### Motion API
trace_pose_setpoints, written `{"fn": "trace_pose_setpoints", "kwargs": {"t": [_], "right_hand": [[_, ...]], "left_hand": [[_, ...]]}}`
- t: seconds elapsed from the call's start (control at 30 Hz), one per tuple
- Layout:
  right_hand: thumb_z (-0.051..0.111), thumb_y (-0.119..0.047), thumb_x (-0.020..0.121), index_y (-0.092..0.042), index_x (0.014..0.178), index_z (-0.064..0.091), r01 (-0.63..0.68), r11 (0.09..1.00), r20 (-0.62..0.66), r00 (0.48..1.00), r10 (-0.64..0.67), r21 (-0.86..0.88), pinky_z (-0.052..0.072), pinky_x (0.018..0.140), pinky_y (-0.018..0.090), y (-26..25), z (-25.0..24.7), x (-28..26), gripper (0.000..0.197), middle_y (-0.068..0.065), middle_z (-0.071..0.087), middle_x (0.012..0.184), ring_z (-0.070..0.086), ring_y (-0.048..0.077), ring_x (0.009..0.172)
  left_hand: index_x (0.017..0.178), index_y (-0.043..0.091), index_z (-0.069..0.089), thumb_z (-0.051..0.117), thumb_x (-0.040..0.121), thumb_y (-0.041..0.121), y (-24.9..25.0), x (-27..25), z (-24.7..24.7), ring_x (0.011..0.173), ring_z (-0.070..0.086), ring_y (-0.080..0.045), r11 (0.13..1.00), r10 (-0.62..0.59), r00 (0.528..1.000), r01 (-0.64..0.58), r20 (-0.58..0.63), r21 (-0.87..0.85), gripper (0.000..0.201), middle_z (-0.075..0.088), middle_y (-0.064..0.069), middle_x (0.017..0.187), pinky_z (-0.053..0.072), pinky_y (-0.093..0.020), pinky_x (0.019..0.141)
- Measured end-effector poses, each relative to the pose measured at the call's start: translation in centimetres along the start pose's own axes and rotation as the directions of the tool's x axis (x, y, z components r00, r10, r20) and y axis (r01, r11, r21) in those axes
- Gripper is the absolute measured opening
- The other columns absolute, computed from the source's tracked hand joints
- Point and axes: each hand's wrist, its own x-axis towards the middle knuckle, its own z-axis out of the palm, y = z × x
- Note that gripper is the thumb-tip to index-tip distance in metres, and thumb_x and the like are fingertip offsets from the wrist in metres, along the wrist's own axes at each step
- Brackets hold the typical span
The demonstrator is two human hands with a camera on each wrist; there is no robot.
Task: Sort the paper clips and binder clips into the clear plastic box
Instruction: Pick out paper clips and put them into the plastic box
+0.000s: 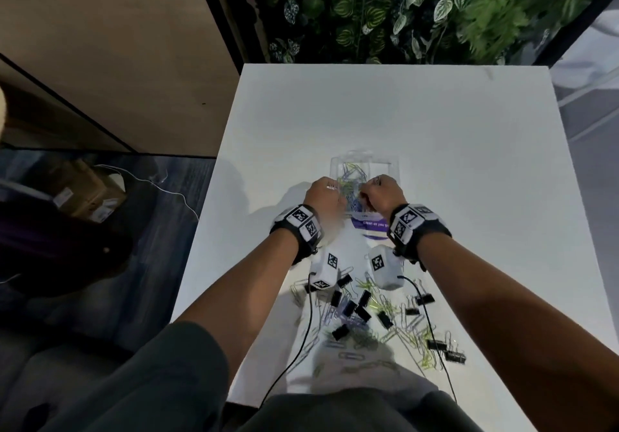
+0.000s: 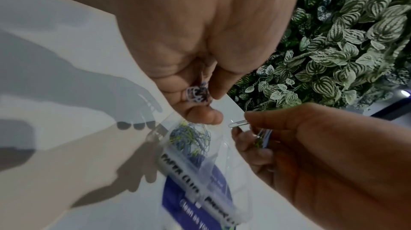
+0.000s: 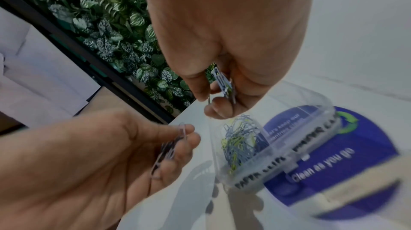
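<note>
Clear plastic box [image 1: 365,177], open: both hands directly above its paper-clip compartment; left hand [image 1: 324,197] and right hand [image 1: 382,193] each pinching paper clips [image 3: 224,82]

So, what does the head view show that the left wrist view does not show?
Only the head view shows the loose pile near the table edge: black binder clips mixed with paper clips, none of it sorted yet.

Only the left wrist view shows inside the hands: the left hand grips a small bunch of paper clips, and the right hand pinches more.

Both views show the clear plastic box, which holds blue and yellow paper clips, with both hands over it.
</note>
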Motion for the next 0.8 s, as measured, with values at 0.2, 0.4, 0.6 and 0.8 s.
{"fn": "trace_pose_setpoints", "kwargs": {"t": [0.2, 0.4, 0.6, 0.8], "right_hand": [[0.053, -0.028, 0.078, -0.013, 0.095, 0.061, -0.013, 0.998, -0.001, 1.0, 0.013, 0.061, 0.043, 0.052, 0.023, -1.9, 1.4, 5.4, 0.024, 0.005, 0.06, 0.078, 0.056, 0.019, 0.063], [0.048, -0.029, 0.075, -0.034, 0.109, 0.047, -0.007, 0.982, 0.116, 0.993, -0.015, 0.19, 0.031, 0.063, 0.018, 1.0, 2.0, 9.8, 0.034, -0.021, 0.036, 0.077, 0.035, -0.003, 0.067], [0.049, -0.006, 0.091, -0.015, 0.106, 0.061, 0.023, 0.926, 0.011, 1.0, -0.029, 0.377, 0.048, 0.062, 0.026, 0.9, -1.1, 4.4, 0.022, 0.003, 0.066, 0.089, 0.059, 0.013, 0.069], [0.048, 0.001, 0.092, -0.006, 0.104, 0.064, 0.069, 0.987, 0.027, 0.997, -0.074, 0.145, 0.054, 0.067, 0.022, 5.7, -4.6, -2.7, 0.02, 0.014, 0.067, 0.098, 0.063, 0.022, 0.083]], "left_hand": [[0.103, 0.011, 0.059, 0.04, 0.092, 0.001, 2.7, 5.4, 0.9, 0.076, 0.062, -0.028, 0.992, -0.04, 0.998, 0.036, -0.038, -0.121, 0.024, 0.061, -0.014, 0.09, 0.059, -0.04, 0.074], [0.103, 0.004, 0.062, 0.041, 0.086, 0.004, 3.1, 7.8, 1.0, 0.081, 0.056, -0.029, 0.992, -0.025, 1.0, 0.023, -0.016, -0.127, 0.027, 0.059, -0.029, 0.1, 0.047, -0.037, 0.072], [0.1, 0.02, 0.058, 0.046, 0.094, 0.012, 1.7, 5.2, -0.4, 0.08, 0.058, -0.025, 0.979, -0.016, 0.995, -0.003, -0.093, -0.202, 0.016, 0.059, -0.009, 0.1, 0.052, -0.038, 0.072], [0.102, 0.016, 0.058, 0.044, 0.098, 0.024, -4.4, -1.5, -1.9, 0.082, 0.062, -0.019, 0.996, 0.057, 0.995, -0.05, -0.086, 0.077, 0.016, 0.066, -0.005, 0.099, 0.051, -0.029, 0.063]]}}
